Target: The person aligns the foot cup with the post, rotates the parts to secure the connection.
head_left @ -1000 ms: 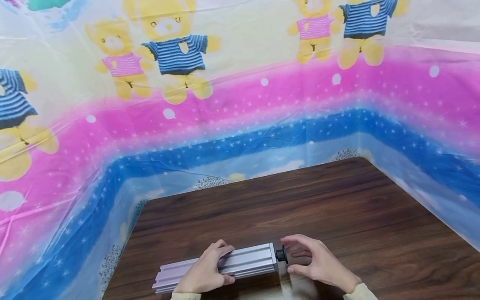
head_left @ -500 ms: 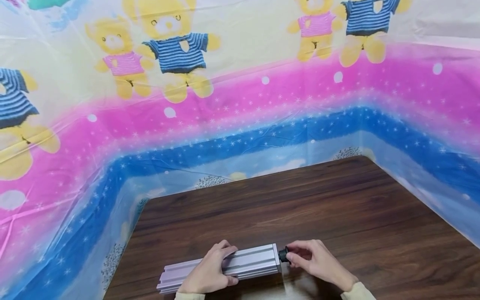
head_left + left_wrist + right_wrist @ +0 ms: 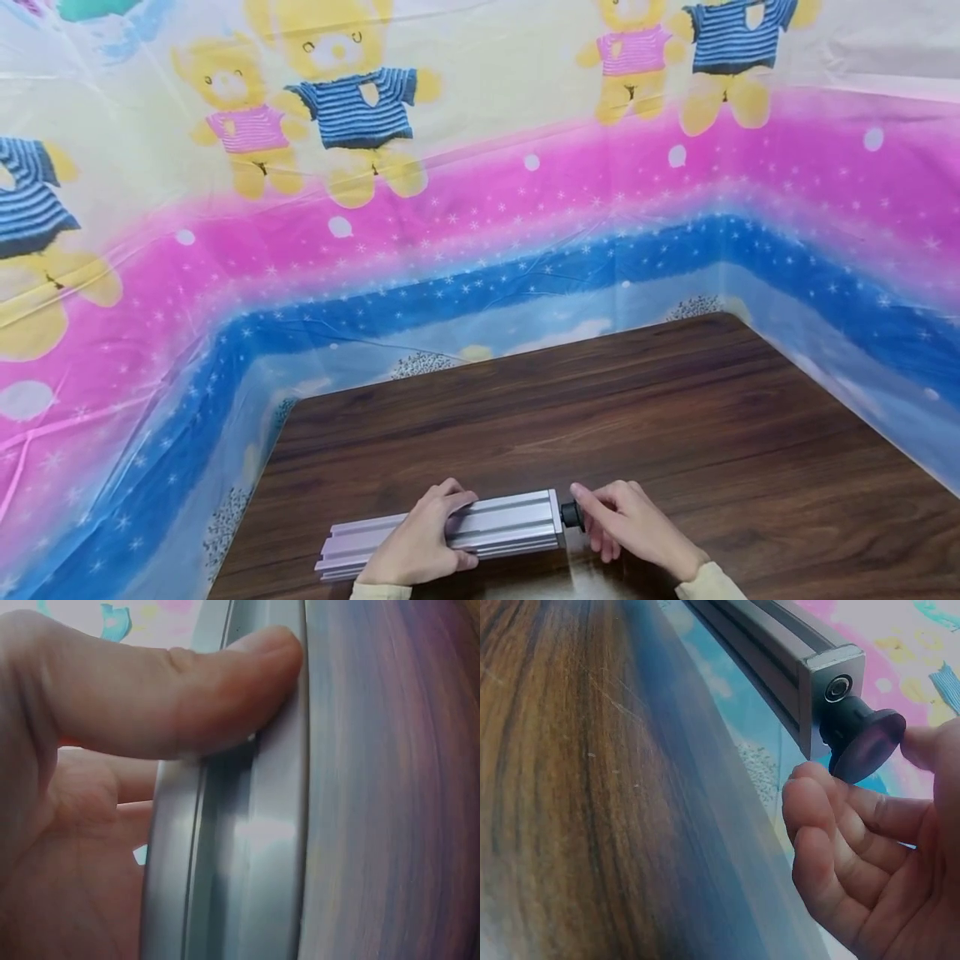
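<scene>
A silver aluminium extrusion [image 3: 513,518] with long slots lies on the table, running left to right in the head view. My left hand [image 3: 420,542] grips it near the middle, thumb across the near slotted side and fingers over the far side. From the right end plate juts a black levelling foot [image 3: 572,515] with a round disc. My right hand [image 3: 633,523] pinches this foot's disc between thumb and fingers. The right wrist view shows the disc [image 3: 870,748] between thumb and index finger, beside a socket screw [image 3: 838,688] in the end plate.
The dark wood-grain table [image 3: 675,400] extends beyond the hands to a back edge and a right edge. A curtain [image 3: 480,192] printed with teddy bears in pink, blue and yellow hangs close behind and along the sides.
My right hand was spread around the foot a second ago, then closed on it; its thumb has since moved up and the fingers down. The left hand keeps its grip, the extrusion shifted slightly right.
</scene>
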The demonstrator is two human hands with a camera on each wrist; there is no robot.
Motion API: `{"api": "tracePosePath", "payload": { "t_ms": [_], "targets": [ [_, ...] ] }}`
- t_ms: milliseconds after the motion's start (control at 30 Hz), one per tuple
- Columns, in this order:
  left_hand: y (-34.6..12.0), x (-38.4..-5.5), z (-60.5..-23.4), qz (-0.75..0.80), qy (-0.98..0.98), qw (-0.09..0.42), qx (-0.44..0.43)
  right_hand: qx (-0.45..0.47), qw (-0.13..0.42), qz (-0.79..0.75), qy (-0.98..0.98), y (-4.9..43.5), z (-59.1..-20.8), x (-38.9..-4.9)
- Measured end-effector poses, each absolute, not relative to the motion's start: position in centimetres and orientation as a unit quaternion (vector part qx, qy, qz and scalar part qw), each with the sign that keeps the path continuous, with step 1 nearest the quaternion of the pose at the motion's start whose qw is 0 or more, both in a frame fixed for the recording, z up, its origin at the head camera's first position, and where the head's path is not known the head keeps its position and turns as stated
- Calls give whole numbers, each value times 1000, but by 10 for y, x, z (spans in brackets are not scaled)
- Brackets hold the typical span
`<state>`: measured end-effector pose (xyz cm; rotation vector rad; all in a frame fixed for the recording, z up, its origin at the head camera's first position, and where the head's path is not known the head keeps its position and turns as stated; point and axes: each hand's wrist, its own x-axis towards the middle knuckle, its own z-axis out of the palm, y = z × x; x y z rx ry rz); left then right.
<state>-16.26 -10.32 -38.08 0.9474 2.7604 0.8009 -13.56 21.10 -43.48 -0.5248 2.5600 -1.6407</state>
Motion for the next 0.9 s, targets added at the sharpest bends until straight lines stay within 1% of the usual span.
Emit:
{"api": "tracePosePath", "payload": {
  "t_ms": [100,167,233,400,467,633,767,900],
  "targets": [
    [-104,-163,-381,266,910,55,313,-161,44,-537,827,211,-433,-135],
    [-105,-163,-381,267,910,49,313,-168,38,-531,830,212,-433,-135],
    [-106,-164,-381,268,910,45,313,-198,6,-519,831,215,-433,-135],
    [-109,-166,-379,271,910,41,312,-310,-108,-488,809,217,-433,-135],
    [-109,-167,-379,274,909,45,311,-332,-128,-486,798,217,-432,-135],
    [-111,-167,-379,279,907,63,309,-344,-146,-483,792,216,-432,-137],
    [-109,-167,-380,277,907,63,312,-348,-160,-479,790,216,-431,-138],
    [-107,-166,-381,270,909,56,313,-340,-151,-476,797,217,-432,-138]
  ]
}}
